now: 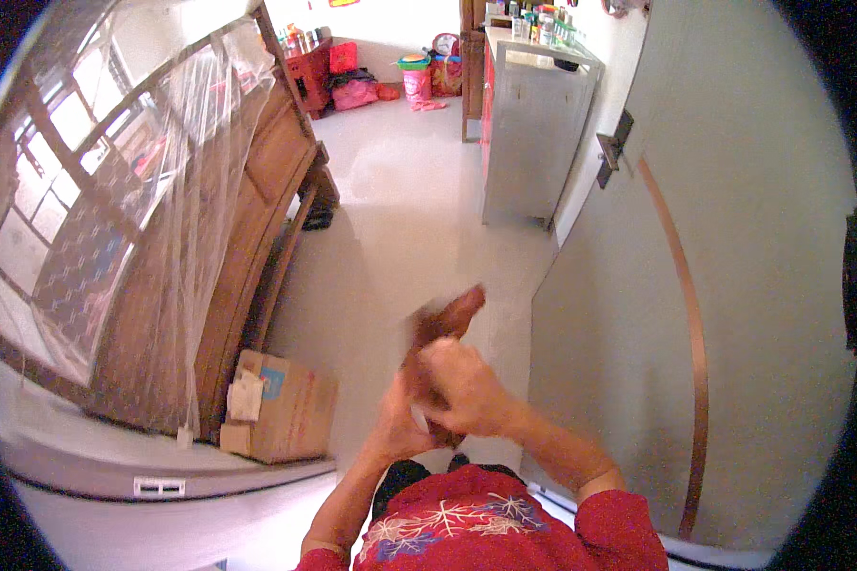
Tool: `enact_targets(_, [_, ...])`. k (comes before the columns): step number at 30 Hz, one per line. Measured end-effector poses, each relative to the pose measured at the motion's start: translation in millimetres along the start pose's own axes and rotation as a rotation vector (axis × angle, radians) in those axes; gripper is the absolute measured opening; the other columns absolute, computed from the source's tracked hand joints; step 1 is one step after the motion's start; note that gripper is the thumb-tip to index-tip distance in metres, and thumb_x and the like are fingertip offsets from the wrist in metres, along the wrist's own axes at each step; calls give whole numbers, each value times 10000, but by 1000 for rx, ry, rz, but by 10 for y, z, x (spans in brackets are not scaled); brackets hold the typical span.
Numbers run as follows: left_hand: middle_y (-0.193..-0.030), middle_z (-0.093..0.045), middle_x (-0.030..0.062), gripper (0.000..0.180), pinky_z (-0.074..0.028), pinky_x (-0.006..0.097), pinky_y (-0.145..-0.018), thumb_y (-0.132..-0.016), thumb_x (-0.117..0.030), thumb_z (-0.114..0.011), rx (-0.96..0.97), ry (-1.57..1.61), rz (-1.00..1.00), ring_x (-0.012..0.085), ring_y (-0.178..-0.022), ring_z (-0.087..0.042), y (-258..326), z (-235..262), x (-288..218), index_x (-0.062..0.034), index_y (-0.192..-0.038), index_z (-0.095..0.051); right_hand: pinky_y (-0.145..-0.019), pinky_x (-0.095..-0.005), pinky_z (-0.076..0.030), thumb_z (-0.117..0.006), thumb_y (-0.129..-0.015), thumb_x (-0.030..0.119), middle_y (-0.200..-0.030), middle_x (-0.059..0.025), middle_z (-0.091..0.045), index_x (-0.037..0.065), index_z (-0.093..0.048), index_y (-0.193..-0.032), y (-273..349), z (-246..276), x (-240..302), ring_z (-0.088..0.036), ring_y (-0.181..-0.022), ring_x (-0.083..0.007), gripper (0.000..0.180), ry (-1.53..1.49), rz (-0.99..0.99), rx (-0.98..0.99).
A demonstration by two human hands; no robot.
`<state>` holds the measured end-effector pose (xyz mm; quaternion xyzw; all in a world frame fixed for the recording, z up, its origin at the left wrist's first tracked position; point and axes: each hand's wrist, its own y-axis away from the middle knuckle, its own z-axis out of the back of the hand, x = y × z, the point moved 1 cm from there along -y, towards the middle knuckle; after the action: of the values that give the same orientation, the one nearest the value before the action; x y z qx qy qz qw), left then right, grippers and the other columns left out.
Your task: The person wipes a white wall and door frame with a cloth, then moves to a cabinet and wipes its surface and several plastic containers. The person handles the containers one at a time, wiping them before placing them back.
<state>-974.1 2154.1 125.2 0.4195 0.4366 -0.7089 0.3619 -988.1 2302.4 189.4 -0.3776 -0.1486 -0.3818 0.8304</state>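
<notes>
In front of my red top, both hands are together on a long, soft-looking reddish-brown thing (459, 314), smeared by motion, so its kind is unclear. One end sticks out beyond my hands, away from me, and a darker part shows below them. My right hand (467, 385) is closed round its middle from above. Beneath and to the left, my left hand (400, 419) is closed on its lower part, with some fingers hidden behind it.
A cardboard box (300, 409) stands at the left by a wooden bed frame (229, 238) draped with a sheer net (195, 181). On the right is a grey door (609, 314) with a dark handle. Beyond it stands a metal cabinet (538, 133) topped with bottles; a pink bucket (416, 84) is farther back.
</notes>
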Motion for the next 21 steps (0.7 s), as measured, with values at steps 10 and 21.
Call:
enact_targets(10, [-1246, -422, 153, 952, -358, 380, -984, -531, -376, -849, 266, -335, 48, 293, -1164, -428, -1726, 684, 492, -40, -1267, -349, -880, -340, -446, -534, -790, 121, -1091, -110, -576, 56, -506, -1176, -1523, -232, -1639, -555, -1021, -242, 392, -551, -390, 434])
enact_targets(21, [-1305, -405, 154, 1144, -384, 412, -1000, -501, -307, -896, 171, 459, -69, 271, -1200, -441, -3993, 1077, 1584, -17, -1381, -225, -1019, -371, -373, -627, -839, 188, -1296, -98, -499, 40, -443, -1291, -2555, -508, -3419, -486, -1174, -207, 510, -1375, -363, -265])
